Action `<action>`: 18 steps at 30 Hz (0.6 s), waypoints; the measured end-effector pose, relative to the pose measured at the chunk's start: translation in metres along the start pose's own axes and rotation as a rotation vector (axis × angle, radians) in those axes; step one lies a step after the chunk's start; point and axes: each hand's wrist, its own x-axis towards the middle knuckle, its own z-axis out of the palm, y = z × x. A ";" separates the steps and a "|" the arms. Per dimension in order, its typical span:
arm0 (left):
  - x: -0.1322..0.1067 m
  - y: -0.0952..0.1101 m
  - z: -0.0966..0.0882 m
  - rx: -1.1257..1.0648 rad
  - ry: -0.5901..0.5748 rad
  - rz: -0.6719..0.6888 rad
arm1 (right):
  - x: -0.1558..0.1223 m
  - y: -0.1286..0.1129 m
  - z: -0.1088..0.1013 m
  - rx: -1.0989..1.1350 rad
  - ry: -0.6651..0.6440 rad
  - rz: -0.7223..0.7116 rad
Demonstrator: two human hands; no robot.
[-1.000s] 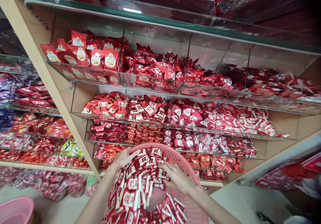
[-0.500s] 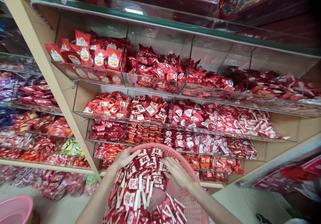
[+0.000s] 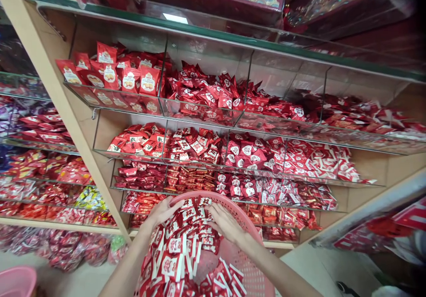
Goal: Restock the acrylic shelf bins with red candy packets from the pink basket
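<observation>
A pink plastic basket (image 3: pixel 251 226) with a perforated wall holds many small red-and-white candy packets (image 3: pixel 175 246). Some lie in overlapping rows along its left and far side, others in a loose heap at the near right, with bare basket floor between. My left hand (image 3: pixel 164 212) is at the far left rim, its thumb and fingers apart against the edge of the rows. Across from it, my right hand (image 3: pixel 224 222) lies with stretched fingers over the right edge of the far packets. Its fingertips touch them.
Glass-fronted shelves (image 3: pixel 199 159) full of red packets rise behind the basket. A wooden upright (image 3: pixel 60 102) divides them from more shelves at left. Bagged packets (image 3: pixel 66 248) lie on the floor, and another pink tub (image 3: pixel 16 281) stands at lower left.
My right hand has slid left over the packets, closer to my left hand. My left hand stays by the rim. The view has shifted slightly.
</observation>
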 end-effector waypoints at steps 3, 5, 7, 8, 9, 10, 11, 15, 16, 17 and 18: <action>0.000 0.001 -0.001 0.036 -0.009 0.005 | 0.003 -0.005 0.000 -0.007 0.004 0.014; 0.000 0.002 -0.002 0.039 -0.006 0.004 | 0.004 -0.007 -0.001 -0.016 0.001 0.012; 0.000 0.002 -0.002 0.039 -0.002 0.010 | 0.004 -0.008 -0.002 -0.015 0.011 0.011; 0.000 0.002 -0.002 0.040 0.000 0.014 | 0.003 -0.007 -0.003 -0.010 0.018 0.015; 0.000 0.002 -0.002 0.039 0.001 0.017 | 0.001 -0.007 -0.004 -0.003 0.025 0.020; -0.001 0.002 -0.002 0.034 0.001 0.020 | -0.001 -0.006 -0.004 0.003 0.031 0.023; -0.001 0.002 -0.003 0.029 -0.001 0.021 | -0.004 -0.004 -0.004 0.006 0.036 0.026; -0.001 0.003 -0.004 0.014 -0.014 0.022 | -0.018 0.002 -0.003 -0.002 0.057 0.062; -0.002 0.004 -0.004 0.016 -0.011 0.024 | -0.020 0.004 -0.002 -0.005 0.061 0.088; -0.002 0.004 -0.004 0.019 -0.006 0.026 | -0.022 0.006 -0.001 -0.005 0.060 0.116; -0.002 0.005 -0.004 0.024 0.000 0.029 | -0.023 0.008 0.000 -0.003 0.054 0.143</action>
